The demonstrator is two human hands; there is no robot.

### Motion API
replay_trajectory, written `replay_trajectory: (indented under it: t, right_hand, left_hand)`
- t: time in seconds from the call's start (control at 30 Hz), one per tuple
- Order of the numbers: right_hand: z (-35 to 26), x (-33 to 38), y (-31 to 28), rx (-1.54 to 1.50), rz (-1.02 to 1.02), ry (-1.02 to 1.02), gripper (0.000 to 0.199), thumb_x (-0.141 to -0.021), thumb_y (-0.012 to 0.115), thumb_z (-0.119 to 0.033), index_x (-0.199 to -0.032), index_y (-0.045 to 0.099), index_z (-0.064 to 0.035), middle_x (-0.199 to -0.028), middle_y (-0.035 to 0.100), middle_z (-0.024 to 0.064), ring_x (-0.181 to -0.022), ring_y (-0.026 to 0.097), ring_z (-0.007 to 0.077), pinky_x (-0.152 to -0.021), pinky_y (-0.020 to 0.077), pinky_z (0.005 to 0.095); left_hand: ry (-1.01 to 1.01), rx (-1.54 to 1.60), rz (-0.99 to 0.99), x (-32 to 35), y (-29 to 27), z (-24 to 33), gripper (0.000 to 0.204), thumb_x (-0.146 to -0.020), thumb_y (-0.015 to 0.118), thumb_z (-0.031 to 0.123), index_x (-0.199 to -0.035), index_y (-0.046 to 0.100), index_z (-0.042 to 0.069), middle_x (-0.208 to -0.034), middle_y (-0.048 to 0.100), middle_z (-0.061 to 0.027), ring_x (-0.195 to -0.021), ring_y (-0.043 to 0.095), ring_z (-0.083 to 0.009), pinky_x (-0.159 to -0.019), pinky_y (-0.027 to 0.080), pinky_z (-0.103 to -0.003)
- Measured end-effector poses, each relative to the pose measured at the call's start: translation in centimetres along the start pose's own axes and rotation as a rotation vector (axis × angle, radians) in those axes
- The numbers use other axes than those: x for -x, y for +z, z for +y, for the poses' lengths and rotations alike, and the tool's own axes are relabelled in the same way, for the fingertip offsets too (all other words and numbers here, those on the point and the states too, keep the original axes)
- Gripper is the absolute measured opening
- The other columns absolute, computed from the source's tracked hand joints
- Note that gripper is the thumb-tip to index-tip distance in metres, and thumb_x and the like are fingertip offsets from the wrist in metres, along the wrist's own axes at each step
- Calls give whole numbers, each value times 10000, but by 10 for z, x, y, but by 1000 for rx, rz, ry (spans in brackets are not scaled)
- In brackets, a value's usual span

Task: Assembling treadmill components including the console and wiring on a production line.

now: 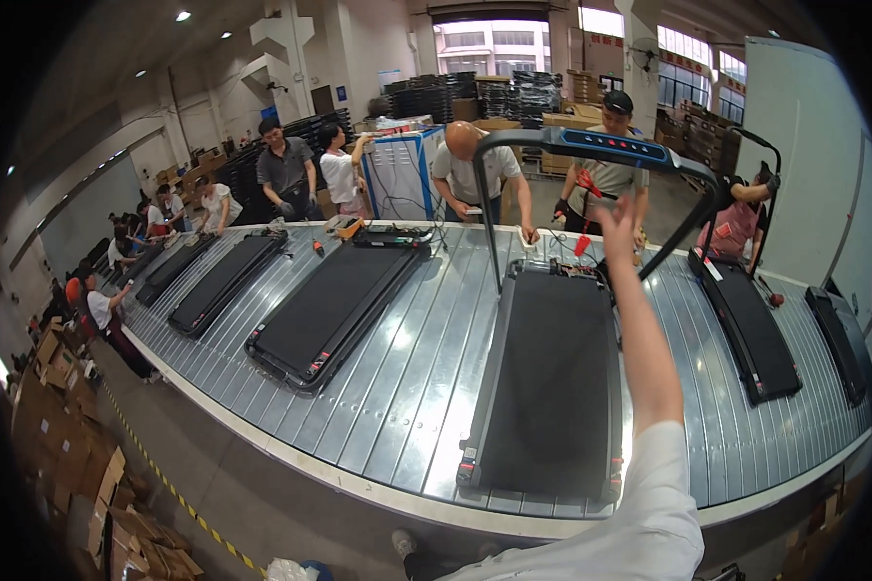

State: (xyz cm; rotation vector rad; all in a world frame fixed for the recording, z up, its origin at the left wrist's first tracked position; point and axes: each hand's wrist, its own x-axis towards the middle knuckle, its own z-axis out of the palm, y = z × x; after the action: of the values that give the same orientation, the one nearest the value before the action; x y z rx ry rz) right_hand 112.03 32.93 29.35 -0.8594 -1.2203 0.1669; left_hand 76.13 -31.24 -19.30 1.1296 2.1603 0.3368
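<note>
My right hand (618, 230) reaches up across the table, its fingers spread and slightly blurred, with nothing seen in it. Beside it hangs a red tool (582, 244) below a red coil (587, 182). Just behind the hand rises the black upright frame of a treadmill, with a console (615, 145) across its top. The treadmill's dark running deck (552, 378) lies in front of me, left of my forearm. Wiring and a board (567, 268) show uncovered at the deck's far end. My left hand is out of the picture.
More treadmill decks (339, 305) lie on the slatted metal table (426, 368), with another upright one (751, 324) to the right. Across the table, one person (470, 174) bends over with a hand on the surface; another person (615, 160) stands nearby. Cardboard (77, 455) is piled lower left.
</note>
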Motion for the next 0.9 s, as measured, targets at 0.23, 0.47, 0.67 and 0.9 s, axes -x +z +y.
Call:
replay_trajectory:
  t: [0.23, 0.47, 0.67, 0.9]
  right_hand:
    - [-41, -36, 69, -315, -97, 271, 258, -924, 454, -298, -920, 609, -92, -557, 474, -5, -463, 448, 119, -434, 337, 284]
    - [-33, 338, 190, -479, -873, 819, 346, -927, 483, -409, -876, 585, -82, -604, 498, -6, -507, 469, 96, -457, 390, 231]
    - [-124, 606, 206, -769, -1108, 1566, 275, -915, 471, -234, -1080, 584, -46, -669, 537, 37, -514, 483, 131, -472, 417, 261]
    - [-232, 694, 199, -685, -1401, 1821, 223, -910, 437, -203, -1034, 572, -76, -662, 507, 12, -510, 399, 94, -468, 307, 245]
  left_hand:
    - [-57, 146, 196, -3, 41, -9, 707, -785, 585, 347, -1395, 275, 170, -1065, 608, -208, -932, 612, -326, -780, 479, -435]
    - [-104, 277, 343, -3, 67, -11, 673, -782, 582, 336, -1369, 307, 152, -1020, 615, -201, -884, 613, -323, -746, 483, -428]
    - [-87, 206, 441, -15, -3, -85, 646, -781, 579, 327, -1347, 334, 137, -981, 621, -195, -842, 614, -320, -717, 486, -423]
    - [-66, 109, 401, 23, -55, -185, 615, -778, 576, 316, -1322, 366, 119, -935, 628, -187, -794, 616, -316, -684, 490, -417]
